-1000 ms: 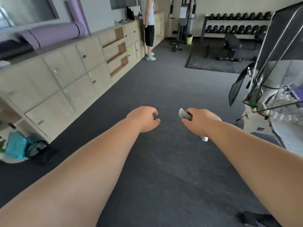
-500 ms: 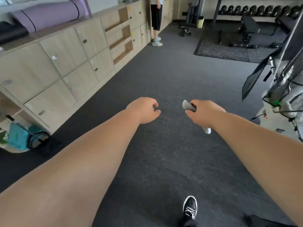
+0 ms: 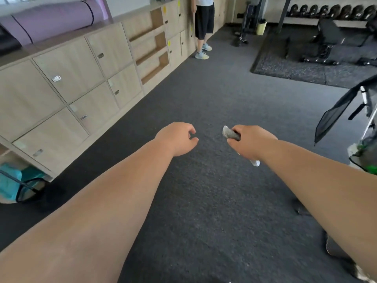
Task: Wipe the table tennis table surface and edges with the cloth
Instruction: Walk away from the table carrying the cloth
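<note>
While my right-hand fingers are curled tight round the rolled grey cloth, one end sticks out past the thumb and a paler end shows under the right hand. Left hand: fingers loosely curled, thumb apart from forefinger, holding nothing. Both hands held out over dark carpet, near each other, not touching.

Containers: wooden lockers along the left wall, doors closed, contents hidden. Open shelves between them, contents not discernible. Rolled purple mat lies on top. Teal bag in the lowest open cubby, partly cut off. Rack at back holds dumbbells.

Hard to make out: black mesh on a frame at right, cut by the edge. Standing person, cropped above the torso
</note>
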The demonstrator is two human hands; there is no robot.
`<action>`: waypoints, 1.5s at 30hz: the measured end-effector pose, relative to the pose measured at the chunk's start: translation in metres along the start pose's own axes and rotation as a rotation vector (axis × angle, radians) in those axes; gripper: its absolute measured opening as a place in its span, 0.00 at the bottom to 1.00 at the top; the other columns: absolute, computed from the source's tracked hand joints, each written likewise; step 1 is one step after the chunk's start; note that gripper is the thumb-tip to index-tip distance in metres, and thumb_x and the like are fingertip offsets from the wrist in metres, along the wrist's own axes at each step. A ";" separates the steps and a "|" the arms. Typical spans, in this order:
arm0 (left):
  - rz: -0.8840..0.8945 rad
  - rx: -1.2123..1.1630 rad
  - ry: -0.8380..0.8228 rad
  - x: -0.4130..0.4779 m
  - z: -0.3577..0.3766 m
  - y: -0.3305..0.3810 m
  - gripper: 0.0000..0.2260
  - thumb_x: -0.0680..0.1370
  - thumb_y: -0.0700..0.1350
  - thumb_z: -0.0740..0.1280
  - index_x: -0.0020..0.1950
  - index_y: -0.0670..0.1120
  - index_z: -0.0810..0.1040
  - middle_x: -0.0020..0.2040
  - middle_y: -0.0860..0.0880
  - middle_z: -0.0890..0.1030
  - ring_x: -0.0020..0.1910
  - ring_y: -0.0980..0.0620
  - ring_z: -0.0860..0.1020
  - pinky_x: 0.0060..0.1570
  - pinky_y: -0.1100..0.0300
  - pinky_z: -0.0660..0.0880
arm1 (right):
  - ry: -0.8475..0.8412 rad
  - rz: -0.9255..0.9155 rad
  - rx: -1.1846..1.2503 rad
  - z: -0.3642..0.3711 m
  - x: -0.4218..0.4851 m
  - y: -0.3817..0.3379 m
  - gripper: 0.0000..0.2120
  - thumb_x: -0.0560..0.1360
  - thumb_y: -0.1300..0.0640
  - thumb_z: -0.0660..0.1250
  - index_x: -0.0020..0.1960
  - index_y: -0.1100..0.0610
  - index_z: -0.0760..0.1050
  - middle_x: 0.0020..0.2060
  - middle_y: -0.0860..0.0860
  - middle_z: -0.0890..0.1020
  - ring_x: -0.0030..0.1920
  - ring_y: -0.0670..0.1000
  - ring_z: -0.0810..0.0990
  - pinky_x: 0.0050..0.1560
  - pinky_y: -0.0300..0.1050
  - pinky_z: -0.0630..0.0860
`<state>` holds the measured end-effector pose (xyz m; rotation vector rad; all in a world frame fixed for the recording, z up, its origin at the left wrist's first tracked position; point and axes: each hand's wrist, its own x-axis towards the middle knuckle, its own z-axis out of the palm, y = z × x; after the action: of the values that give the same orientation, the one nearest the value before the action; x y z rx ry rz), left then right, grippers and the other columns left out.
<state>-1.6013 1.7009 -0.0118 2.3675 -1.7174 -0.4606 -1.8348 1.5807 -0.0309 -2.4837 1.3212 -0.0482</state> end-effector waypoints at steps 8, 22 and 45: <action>-0.016 -0.005 0.025 0.113 -0.013 -0.017 0.18 0.81 0.58 0.66 0.69 0.55 0.77 0.59 0.56 0.82 0.57 0.52 0.80 0.58 0.52 0.78 | -0.030 -0.083 -0.010 -0.001 0.134 -0.011 0.12 0.79 0.38 0.59 0.57 0.42 0.72 0.44 0.44 0.79 0.42 0.49 0.79 0.39 0.48 0.78; -0.062 -0.002 -0.063 0.344 -0.043 -0.147 0.19 0.81 0.58 0.66 0.69 0.52 0.78 0.58 0.54 0.82 0.57 0.50 0.80 0.60 0.49 0.79 | -0.126 -0.095 -0.041 0.031 0.398 -0.082 0.18 0.79 0.38 0.60 0.64 0.45 0.72 0.50 0.48 0.78 0.47 0.54 0.78 0.45 0.52 0.79; -0.082 0.094 -0.133 0.725 -0.065 -0.201 0.25 0.81 0.60 0.64 0.76 0.54 0.71 0.70 0.54 0.77 0.67 0.50 0.77 0.65 0.50 0.76 | -0.355 -0.143 -0.097 -0.005 0.789 0.004 0.20 0.84 0.39 0.54 0.68 0.48 0.71 0.61 0.54 0.74 0.58 0.58 0.77 0.56 0.53 0.77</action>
<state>-1.1929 1.0754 -0.1195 2.5334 -1.7381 -0.5742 -1.3889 0.9359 -0.1234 -2.5111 1.0197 0.4130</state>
